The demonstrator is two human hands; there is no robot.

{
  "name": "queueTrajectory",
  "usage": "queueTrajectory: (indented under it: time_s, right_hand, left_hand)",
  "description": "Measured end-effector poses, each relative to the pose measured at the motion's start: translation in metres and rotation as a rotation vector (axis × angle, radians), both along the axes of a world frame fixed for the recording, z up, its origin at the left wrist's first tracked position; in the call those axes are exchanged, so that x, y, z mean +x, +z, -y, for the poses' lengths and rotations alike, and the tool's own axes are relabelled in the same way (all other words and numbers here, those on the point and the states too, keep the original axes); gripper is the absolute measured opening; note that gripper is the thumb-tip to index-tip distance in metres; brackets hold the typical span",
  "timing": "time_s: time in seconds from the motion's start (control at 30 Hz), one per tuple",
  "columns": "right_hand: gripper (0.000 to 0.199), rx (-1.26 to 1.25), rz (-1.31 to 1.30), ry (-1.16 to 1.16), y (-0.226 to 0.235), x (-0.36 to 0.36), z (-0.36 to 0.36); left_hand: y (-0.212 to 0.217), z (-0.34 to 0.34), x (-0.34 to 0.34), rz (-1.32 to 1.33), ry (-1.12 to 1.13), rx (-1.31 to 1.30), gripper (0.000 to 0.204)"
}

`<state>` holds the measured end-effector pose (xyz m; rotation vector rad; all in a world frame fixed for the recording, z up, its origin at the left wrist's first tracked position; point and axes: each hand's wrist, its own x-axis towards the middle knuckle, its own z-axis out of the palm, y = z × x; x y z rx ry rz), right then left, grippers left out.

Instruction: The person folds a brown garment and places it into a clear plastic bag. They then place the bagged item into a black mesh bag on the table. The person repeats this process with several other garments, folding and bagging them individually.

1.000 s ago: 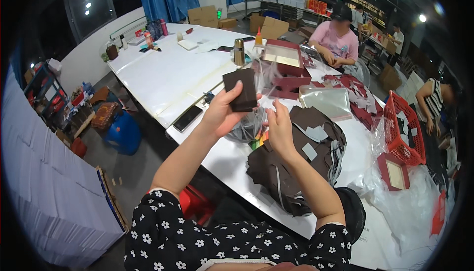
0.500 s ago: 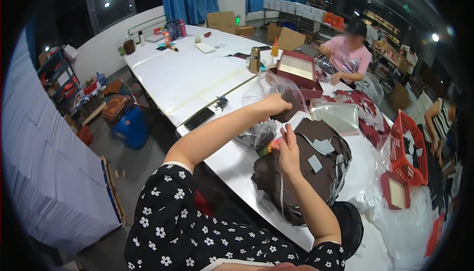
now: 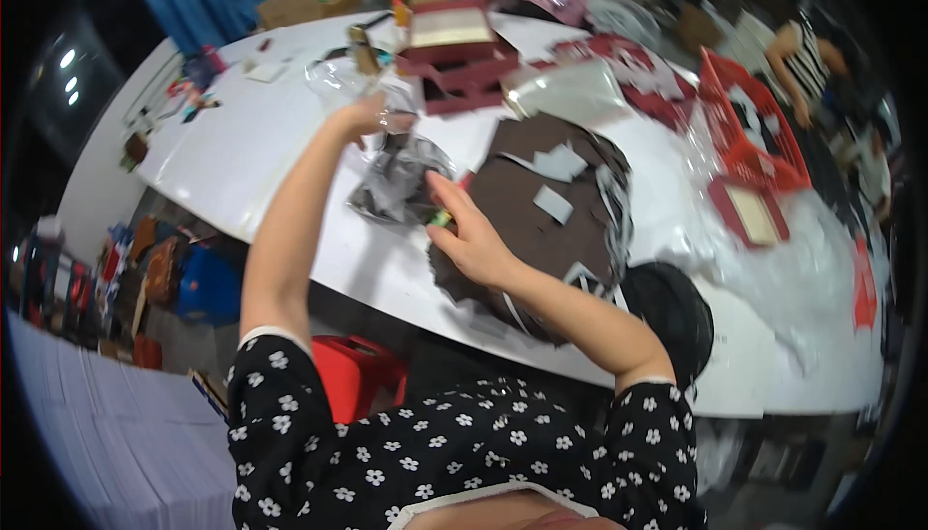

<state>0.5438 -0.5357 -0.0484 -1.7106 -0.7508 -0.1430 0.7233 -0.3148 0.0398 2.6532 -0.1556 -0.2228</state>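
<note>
My left hand (image 3: pixel 362 119) is at the top of a crumpled clear plastic bag (image 3: pixel 411 158), its fingers bent in on the film; blur hides the exact grip. Dark material shows inside the bag. My right hand (image 3: pixel 471 242) lies at the left edge of a thick stack of dark brown pieces (image 3: pixel 503 187), fingers stretched and thumb apart. A small green-yellow item (image 3: pixel 441 217) shows between thumb and fingers; its kind is unclear, and I cannot tell whether the hand touches it. Light grey pieces (image 3: pixel 553 204) lie on the stack.
Dark red boxes (image 3: pixel 459 66) stand beyond the bag on the white table (image 3: pixel 227 158). To the right are a red basket (image 3: pixel 773 139), a dark red box (image 3: pixel 749 211) and clear plastic sheeting (image 3: pixel 773 288). A red stool (image 3: pixel 358 375) is below the edge. Other people work across the table.
My view has swung right and down. My left hand has drawn nearer the bag's top, and a dark piece beside it earlier no longer shows there. My right hand has lowered beside the stack.
</note>
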Motion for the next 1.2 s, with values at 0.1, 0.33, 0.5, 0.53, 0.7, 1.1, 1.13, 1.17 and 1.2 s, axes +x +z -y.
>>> queueTrajectory:
  time_s: [0.1,0.33,0.5,0.53,0.7,1.1,1.13,1.17,1.2]
  right_hand:
    - [0.048,0.046,-0.188,0.019,-0.014,-0.004,0.043]
    - [0.023,-0.294,-0.393,-0.413,-0.061,0.002,0.219]
    - [0.036,-0.629,-0.291,-0.257,-0.068,-0.026,0.216]
    - [0.04,-0.819,-0.093,-0.239,-0.069,-0.032,0.21]
    - [0.046,-0.992,0.144,-0.33,-0.074,-0.061,0.199]
    - [0.039,0.229,-1.041,-0.414,-0.099,-0.05,0.131]
    - [0.038,0.288,-1.109,-0.396,-0.095,-0.05,0.132]
    - [0.038,0.347,-1.176,-0.377,-0.091,-0.051,0.134]
    - [0.038,0.407,-1.243,-0.357,-0.089,-0.051,0.135]
  left_hand:
    - [0.016,0.003,-0.012,0.161,-0.133,0.015,0.041]
    - [0.012,0.066,-0.189,1.263,-0.039,-0.32,0.024]
    - [-0.105,0.12,-0.215,0.55,-0.636,-0.301,0.036]
    - [-0.127,0.126,-0.212,0.498,-0.672,-0.235,0.039]
    - [-0.168,0.111,-0.197,0.592,-0.418,-0.199,0.04]
    - [-0.215,0.059,-0.233,-0.227,0.354,-0.714,0.059]
    - [-0.21,0.064,-0.238,-0.296,0.359,-0.753,0.06]
    - [-0.21,0.066,-0.24,-0.322,0.364,-0.834,0.063]
    - [-0.213,0.064,-0.24,-0.309,0.364,-0.878,0.063]
